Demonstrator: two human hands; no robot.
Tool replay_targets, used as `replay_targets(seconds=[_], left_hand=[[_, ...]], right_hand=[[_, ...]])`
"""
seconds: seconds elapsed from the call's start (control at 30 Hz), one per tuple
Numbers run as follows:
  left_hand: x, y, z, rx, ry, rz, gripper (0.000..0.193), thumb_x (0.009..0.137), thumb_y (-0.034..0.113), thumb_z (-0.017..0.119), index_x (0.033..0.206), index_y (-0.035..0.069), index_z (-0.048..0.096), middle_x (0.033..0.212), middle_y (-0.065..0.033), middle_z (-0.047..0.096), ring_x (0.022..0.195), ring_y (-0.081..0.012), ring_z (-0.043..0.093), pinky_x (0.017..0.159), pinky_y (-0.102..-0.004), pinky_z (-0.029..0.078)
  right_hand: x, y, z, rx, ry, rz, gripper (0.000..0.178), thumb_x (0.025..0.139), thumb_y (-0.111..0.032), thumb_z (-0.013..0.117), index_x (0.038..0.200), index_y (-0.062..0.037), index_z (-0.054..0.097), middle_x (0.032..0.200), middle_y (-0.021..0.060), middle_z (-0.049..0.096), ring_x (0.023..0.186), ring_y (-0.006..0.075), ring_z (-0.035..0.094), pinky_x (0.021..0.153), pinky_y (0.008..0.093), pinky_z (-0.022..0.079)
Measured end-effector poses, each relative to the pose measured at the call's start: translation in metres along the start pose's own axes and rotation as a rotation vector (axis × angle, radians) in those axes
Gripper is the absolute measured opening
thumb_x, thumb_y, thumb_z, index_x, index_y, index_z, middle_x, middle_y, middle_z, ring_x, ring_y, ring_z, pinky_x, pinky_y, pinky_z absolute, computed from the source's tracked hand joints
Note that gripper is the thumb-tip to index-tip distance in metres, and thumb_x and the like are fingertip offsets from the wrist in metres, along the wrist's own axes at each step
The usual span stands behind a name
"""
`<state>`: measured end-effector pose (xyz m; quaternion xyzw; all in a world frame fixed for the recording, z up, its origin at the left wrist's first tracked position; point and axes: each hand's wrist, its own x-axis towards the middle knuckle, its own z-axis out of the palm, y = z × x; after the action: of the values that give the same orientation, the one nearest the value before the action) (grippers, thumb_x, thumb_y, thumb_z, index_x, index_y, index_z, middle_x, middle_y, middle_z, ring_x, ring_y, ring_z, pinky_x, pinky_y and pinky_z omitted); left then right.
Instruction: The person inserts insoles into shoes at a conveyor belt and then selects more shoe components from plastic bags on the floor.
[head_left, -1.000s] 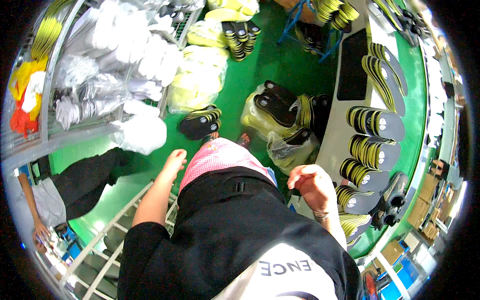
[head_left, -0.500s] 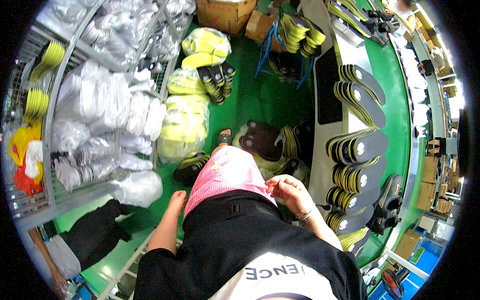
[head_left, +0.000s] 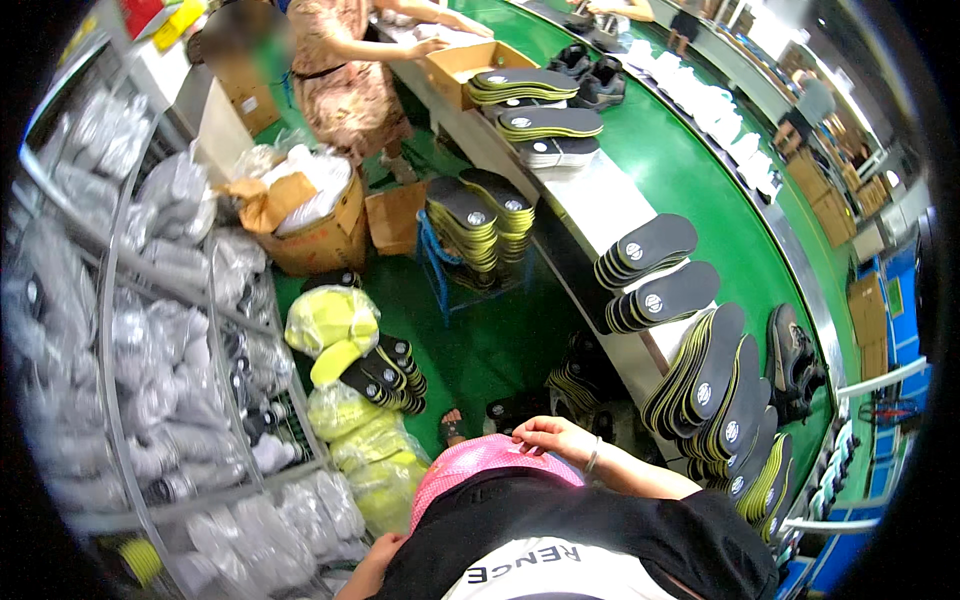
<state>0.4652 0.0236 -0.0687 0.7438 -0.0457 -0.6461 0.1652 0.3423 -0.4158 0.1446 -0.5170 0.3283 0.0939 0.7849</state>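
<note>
A: what's that pink cloth (head_left: pixel 462 470) looking like?
B: finely checked, hanging out front just past the black shirt (head_left: pixel 670 530).
A: and the hands?
B: right hand (head_left: pixel 560 440) is showing loosely bent fingers over the cloth, narrow gap, can't tell if it's touching. Left hand (head_left: pixel 386 552) is hanging near the left hip, fingers mostly hidden, so can't tell.
A: anything else?
B: black-and-yellow insoles (head_left: pixel 718 350) are sitting in curved, layered stacks on the white counter (head_left: pixel 608 200), right side. Crinkly clear bags (head_left: pixel 150 350) are filling the left shelf.

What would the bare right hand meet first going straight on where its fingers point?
Likely the pink cloth garment, close by the right hand; depth is unclear, so the hand might pass above.
</note>
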Motion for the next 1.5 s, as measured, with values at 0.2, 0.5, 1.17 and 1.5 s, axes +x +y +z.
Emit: replay_targets(seconds=[0.2, 0.5, 1.17, 1.5], left_hand=[[-0.083, 0.135, -0.102, 0.069, -0.403, -0.108, 0.045, 0.073, 0.030, 0.056, 0.106, 0.000, 0.049, 0.096, -0.0121, 0.057, 0.078, -0.0180, 0.054, 0.069, -0.0293, 0.043], [-0.079, 0.322, -0.151, 0.200, -0.437, 0.073, 0.045, 0.073, 0.028, 0.057, 0.108, 0.002, 0.047, 0.095, -0.0101, 0.056, 0.078, -0.0164, 0.054, 0.066, -0.0289, 0.043], [-0.058, 0.670, -0.171, 0.928, -0.592, 0.151, 0.033, 0.077, 0.025, 0.053, 0.101, 0.004, 0.049, 0.086, -0.0068, 0.054, 0.076, -0.0162, 0.052, 0.062, -0.0285, 0.045], [0.011, 0.924, -0.275, -0.083, 0.259, 0.977, 0.015, 0.078, 0.018, 0.052, 0.081, 0.003, 0.051, 0.069, -0.0011, 0.051, 0.057, -0.0075, 0.048, 0.052, -0.0198, 0.041]], right_hand=[[0.016, -0.018, -0.010, 0.093, 0.142, -0.020, 0.022, 0.081, -0.024, 0.051, 0.092, -0.0051, 0.056, 0.081, 0.0005, 0.057, 0.073, 0.0065, 0.051, 0.066, 0.0196, 0.040], [0.062, -0.057, -0.053, -0.066, 0.124, -0.170, 0.021, 0.081, -0.017, 0.052, 0.098, -0.0046, 0.053, 0.086, 0.0009, 0.055, 0.081, 0.0080, 0.049, 0.072, 0.0214, 0.040], [0.051, -0.154, -0.264, -0.763, 1.138, -0.341, 0.029, 0.069, -0.015, 0.058, 0.094, -0.0030, 0.052, 0.104, 0.0158, 0.048, 0.098, 0.0313, 0.044, 0.084, 0.0391, 0.034], [0.086, -0.128, -0.250, -0.755, 1.291, 0.063, 0.042, 0.067, -0.019, 0.060, 0.103, -0.0039, 0.045, 0.120, 0.0224, 0.030, 0.116, 0.0386, 0.023, 0.095, 0.0449, 0.022]])
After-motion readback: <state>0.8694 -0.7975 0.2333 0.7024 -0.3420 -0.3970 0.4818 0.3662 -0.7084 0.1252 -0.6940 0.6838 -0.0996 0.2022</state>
